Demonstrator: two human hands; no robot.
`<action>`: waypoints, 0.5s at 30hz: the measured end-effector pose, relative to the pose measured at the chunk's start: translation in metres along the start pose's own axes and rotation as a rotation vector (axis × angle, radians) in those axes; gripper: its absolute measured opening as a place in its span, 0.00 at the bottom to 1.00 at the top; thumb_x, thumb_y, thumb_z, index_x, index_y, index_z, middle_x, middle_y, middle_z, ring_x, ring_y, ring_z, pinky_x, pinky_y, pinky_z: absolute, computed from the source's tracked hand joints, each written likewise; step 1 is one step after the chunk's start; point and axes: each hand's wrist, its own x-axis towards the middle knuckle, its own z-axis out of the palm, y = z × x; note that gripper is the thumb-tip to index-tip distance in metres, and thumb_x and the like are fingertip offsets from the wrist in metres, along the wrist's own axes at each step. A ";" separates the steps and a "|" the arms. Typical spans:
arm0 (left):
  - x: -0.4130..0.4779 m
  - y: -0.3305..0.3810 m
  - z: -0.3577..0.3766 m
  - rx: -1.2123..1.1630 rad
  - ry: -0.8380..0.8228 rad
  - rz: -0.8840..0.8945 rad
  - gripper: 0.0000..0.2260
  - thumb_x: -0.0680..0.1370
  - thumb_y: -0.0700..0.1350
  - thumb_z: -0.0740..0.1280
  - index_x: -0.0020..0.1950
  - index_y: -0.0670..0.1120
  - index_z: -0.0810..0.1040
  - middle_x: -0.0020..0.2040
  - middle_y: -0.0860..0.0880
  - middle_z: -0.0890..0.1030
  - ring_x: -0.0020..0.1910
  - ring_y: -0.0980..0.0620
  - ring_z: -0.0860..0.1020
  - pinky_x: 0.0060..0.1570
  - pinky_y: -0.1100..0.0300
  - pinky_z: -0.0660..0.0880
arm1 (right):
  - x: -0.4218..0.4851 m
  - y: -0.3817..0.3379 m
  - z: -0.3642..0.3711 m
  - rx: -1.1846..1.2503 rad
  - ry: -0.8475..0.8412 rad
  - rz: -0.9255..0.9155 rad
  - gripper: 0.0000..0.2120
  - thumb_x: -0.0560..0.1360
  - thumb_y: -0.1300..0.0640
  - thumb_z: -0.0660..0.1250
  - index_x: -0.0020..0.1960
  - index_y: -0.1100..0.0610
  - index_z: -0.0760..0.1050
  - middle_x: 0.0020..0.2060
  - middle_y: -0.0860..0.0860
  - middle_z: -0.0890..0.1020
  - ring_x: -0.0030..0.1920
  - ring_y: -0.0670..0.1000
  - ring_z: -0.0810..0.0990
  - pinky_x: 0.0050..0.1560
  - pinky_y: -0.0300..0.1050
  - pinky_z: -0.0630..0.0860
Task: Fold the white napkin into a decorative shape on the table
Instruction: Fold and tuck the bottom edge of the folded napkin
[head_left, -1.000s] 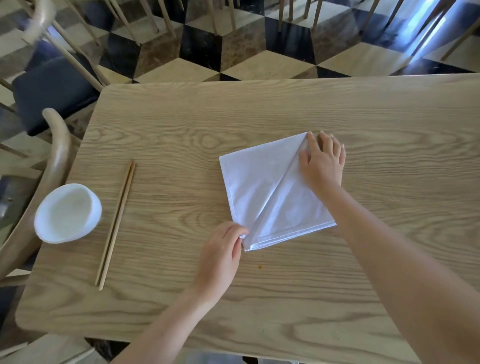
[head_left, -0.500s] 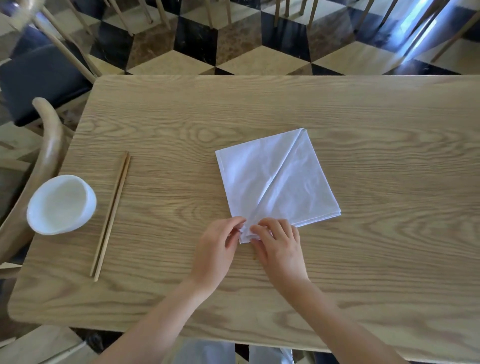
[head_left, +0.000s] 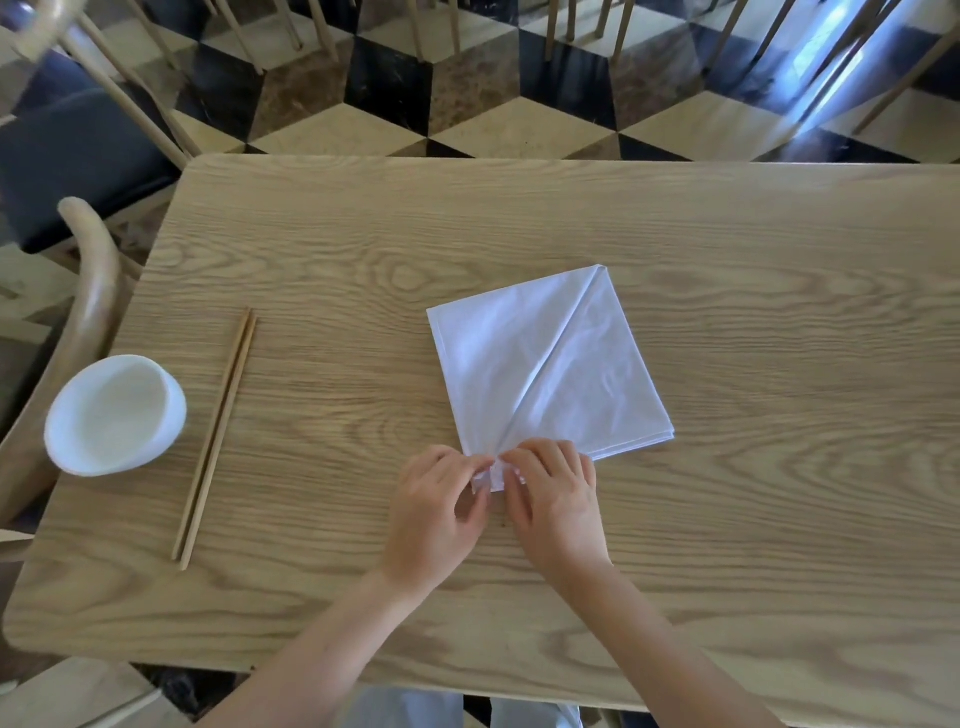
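The white napkin (head_left: 550, 364) lies folded into a diamond on the wooden table (head_left: 779, 312), with a diagonal crease from its far corner to its near corner. My left hand (head_left: 436, 514) and my right hand (head_left: 556, 499) meet at that near corner. Fingers of both hands pinch the layers of the tip, which is slightly lifted and crumpled between them. The rest of the napkin lies flat.
A pair of wooden chopsticks (head_left: 215, 436) lies left of the napkin. A white bowl (head_left: 111, 413) stands at the table's left edge. Wooden chairs (head_left: 88, 291) stand to the left and beyond the far edge, on a checkered floor.
My right hand left the napkin's far corner and came down to the near corner beside my left hand. Both hands now pinch that tip.
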 end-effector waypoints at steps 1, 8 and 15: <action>-0.001 0.000 0.000 0.021 0.006 0.028 0.06 0.71 0.42 0.68 0.47 0.46 0.80 0.37 0.55 0.80 0.42 0.53 0.76 0.46 0.55 0.72 | 0.005 0.001 -0.002 -0.005 0.016 0.003 0.09 0.74 0.58 0.59 0.48 0.55 0.78 0.46 0.50 0.80 0.48 0.49 0.71 0.50 0.44 0.67; -0.004 -0.001 0.006 0.163 0.044 0.104 0.02 0.72 0.42 0.70 0.44 0.47 0.81 0.36 0.54 0.81 0.45 0.52 0.75 0.53 0.59 0.67 | 0.056 0.031 0.002 -0.278 -0.248 -0.169 0.22 0.78 0.52 0.51 0.66 0.58 0.72 0.66 0.52 0.74 0.68 0.53 0.70 0.70 0.52 0.53; -0.006 -0.007 0.014 0.154 0.059 0.116 0.04 0.71 0.36 0.70 0.40 0.45 0.79 0.36 0.51 0.79 0.45 0.51 0.74 0.51 0.60 0.67 | 0.097 0.067 -0.012 -0.350 -0.283 0.006 0.30 0.76 0.47 0.40 0.74 0.56 0.59 0.74 0.50 0.60 0.75 0.52 0.55 0.74 0.49 0.43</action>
